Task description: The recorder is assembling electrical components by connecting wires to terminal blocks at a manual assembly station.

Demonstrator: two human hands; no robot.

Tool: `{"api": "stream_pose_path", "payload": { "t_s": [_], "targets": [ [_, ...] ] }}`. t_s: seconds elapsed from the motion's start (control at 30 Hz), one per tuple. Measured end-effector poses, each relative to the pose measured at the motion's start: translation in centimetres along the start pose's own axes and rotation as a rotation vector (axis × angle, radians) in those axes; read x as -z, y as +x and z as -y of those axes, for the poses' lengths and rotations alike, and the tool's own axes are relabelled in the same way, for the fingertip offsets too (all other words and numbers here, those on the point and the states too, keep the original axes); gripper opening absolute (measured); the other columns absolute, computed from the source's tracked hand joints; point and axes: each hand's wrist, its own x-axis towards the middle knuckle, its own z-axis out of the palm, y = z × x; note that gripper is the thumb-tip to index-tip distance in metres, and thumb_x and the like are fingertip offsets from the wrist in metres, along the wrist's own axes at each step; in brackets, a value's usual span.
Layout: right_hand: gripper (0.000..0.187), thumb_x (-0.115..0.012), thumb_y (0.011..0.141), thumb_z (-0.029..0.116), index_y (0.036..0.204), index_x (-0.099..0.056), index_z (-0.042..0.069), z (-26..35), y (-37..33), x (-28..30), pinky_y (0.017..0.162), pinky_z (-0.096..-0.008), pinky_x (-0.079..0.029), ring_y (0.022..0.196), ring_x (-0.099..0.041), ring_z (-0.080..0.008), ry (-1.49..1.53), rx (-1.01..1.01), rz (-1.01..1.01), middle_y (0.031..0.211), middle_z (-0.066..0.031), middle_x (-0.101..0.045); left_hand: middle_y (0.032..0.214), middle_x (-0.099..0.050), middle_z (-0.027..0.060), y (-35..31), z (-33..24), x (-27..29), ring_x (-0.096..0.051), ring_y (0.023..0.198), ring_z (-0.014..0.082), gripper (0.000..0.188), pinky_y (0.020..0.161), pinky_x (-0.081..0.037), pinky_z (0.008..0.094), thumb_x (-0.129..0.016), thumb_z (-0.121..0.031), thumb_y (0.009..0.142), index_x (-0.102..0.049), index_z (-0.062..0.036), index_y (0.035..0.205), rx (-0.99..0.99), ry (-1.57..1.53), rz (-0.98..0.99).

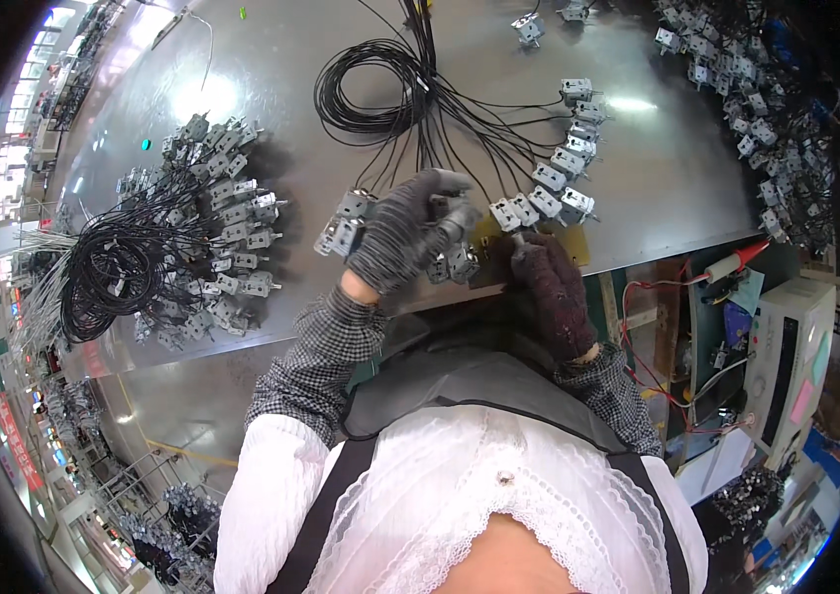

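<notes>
My left hand [408, 236], in a grey striped glove, is over the table's near edge with its fingers curled in. What they may hold is hidden. Small silvery box-shaped metal parts [341, 233] with black leads lie beside its wrist, and more parts [455, 263] show just under its fingers. My right hand [553, 295], in a dark maroon glove, has its fingers together at the table edge. Its fingertips meet the short shaft of a metal part [506, 215]. That part lies at the near end of a curved row of similar parts [569, 156].
A coil of black leads [370, 91] lies beyond my hands. A bundled pile of metal parts [232, 228] is on the left, a larger heap [762, 129] on the far right. Below the right table edge stand a beige box-shaped device [787, 361] and red wires [628, 327].
</notes>
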Motion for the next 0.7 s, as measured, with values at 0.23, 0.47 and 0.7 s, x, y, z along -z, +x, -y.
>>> {"api": "stream_pose_path", "payload": {
  "t_s": [0.23,0.47,0.7],
  "targets": [
    [0.033,-0.046,0.114,0.022,0.130,-0.063,-0.001,0.7,0.5,0.9,0.092,-0.0350,-0.055,0.104,-0.067,-0.0211,0.180,-0.043,-0.187,0.117,-0.0124,-0.069,0.110,-0.068,0.0167,-0.7,1.2,-5.4,-0.071,0.095,0.0284,0.053,0.085,-0.060,0.0400,-0.083,-0.014,0.090,-0.061,-0.0022,0.137,-0.323,0.404,-0.087],
    [0.028,-0.049,0.113,0.018,0.127,-0.063,-0.001,1.6,2.0,3.1,0.090,-0.0345,-0.055,0.104,-0.068,-0.0189,-0.073,0.102,-0.266,0.113,-0.0126,-0.072,0.097,-0.072,0.0163,-0.6,2.6,-4.1,-0.074,0.085,0.0289,0.047,0.076,-0.060,0.0387,-0.078,-0.029,0.096,-0.064,-0.0029,0.132,-0.170,0.375,0.016],
    [0.025,-0.055,0.108,0.015,0.127,-0.065,0.001,2.8,0.6,2.4,0.082,-0.0320,-0.056,0.089,-0.068,-0.0155,-0.221,0.000,-0.151,0.100,-0.0103,-0.072,0.093,-0.077,0.0116,-0.8,0.8,-2.5,-0.073,0.072,0.0173,0.042,0.064,-0.060,0.0317,-0.078,-0.032,0.097,-0.064,-0.0004,0.122,0.225,0.090,0.177]
  ]
}}
